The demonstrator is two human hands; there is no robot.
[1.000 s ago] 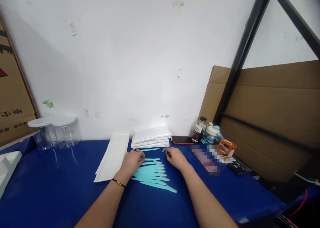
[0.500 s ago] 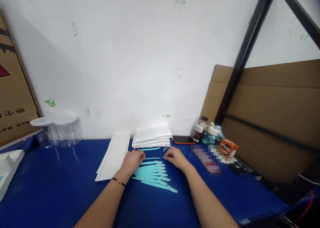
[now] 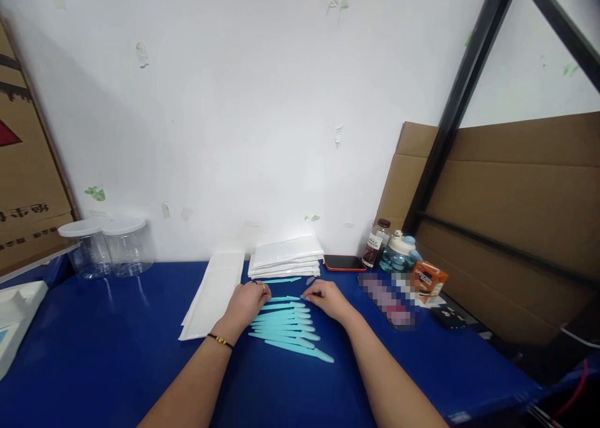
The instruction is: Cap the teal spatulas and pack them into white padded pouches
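My left hand (image 3: 248, 300) is closed on the handle end of a slim turquoise eyebrow razor (image 3: 285, 298), whose blade end points right. At that end, the fingertips of my right hand (image 3: 324, 297) pinch a small translucent cap (image 3: 302, 297), which meets or nearly meets the tip. Several more turquoise razors (image 3: 285, 325) lie fanned in a row just below, with translucent caps over their right ends. Beyond my hands lies one bare razor (image 3: 281, 280), and close to my right fingers rests a loose clear cap (image 3: 310, 280).
White padded envelopes lie to the left (image 3: 213, 297) and as a stack (image 3: 285, 256) by the wall. An orange-edged phone (image 3: 344, 263), a brown-capped bottle (image 3: 375, 243), a water bottle (image 3: 398, 253) and an orange box (image 3: 428, 281) stand right. Clear jars (image 3: 129, 250) stand far left.
My right hand has shifted slightly left, bringing the cap up to the razor's tip. My left hand still grips the handle, moved barely left. The other razors stay put.
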